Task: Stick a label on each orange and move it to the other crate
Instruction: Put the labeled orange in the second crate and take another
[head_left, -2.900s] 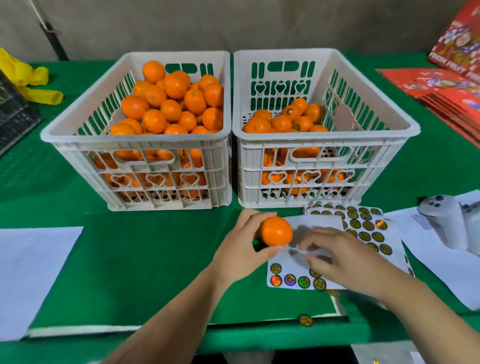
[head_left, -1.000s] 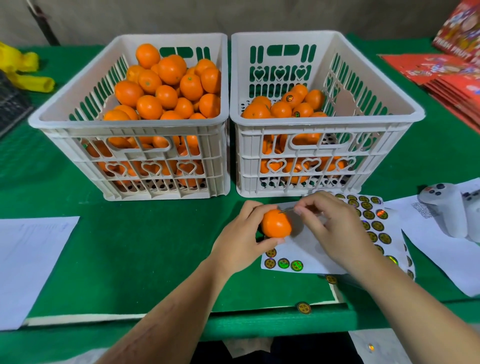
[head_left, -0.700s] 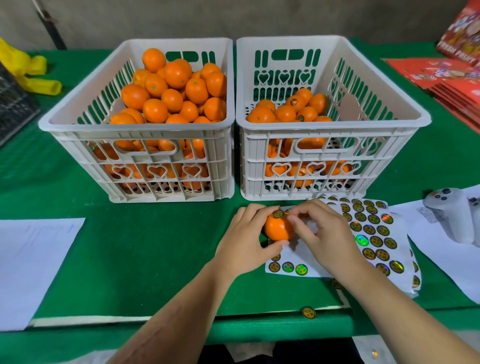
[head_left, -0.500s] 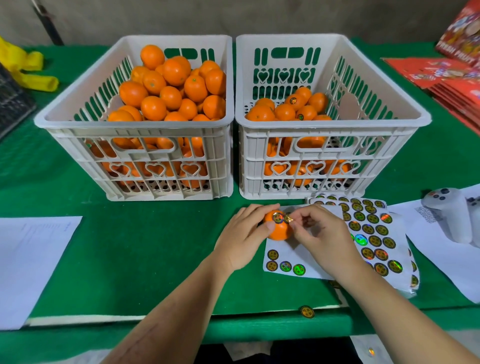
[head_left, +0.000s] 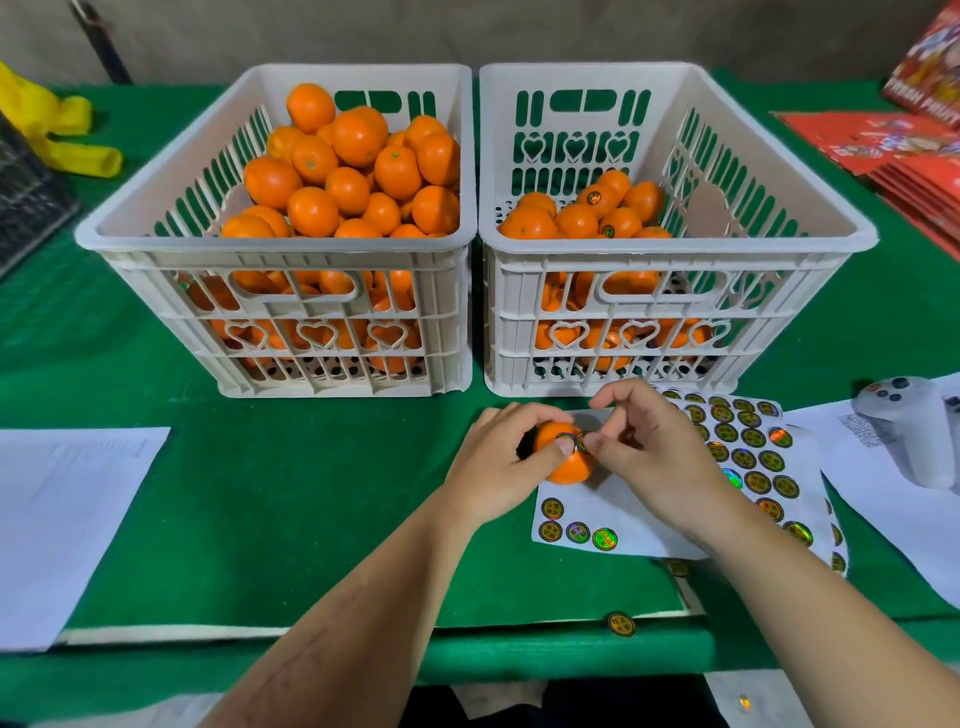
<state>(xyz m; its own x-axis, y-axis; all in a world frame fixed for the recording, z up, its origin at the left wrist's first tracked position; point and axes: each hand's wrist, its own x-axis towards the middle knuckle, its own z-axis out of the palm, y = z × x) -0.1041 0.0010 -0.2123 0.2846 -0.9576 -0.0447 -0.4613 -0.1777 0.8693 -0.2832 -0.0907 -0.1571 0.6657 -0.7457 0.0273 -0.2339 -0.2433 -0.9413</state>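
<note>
Label (head_left: 565, 443) now stuck on the orange (head_left: 566, 460), no longer on the sheet (head_left: 613, 512); right hand (head_left: 652, 457) up from sheet to fruit, thumb beside left hand (head_left: 501, 470) thumb at the label.

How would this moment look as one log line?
step: labelling | left hand: holds orange | right hand: pressing sticker | next: right crate

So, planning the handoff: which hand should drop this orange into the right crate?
Probably the left hand: it already grips the orange, while the right hand only presses the sticker on.
</note>
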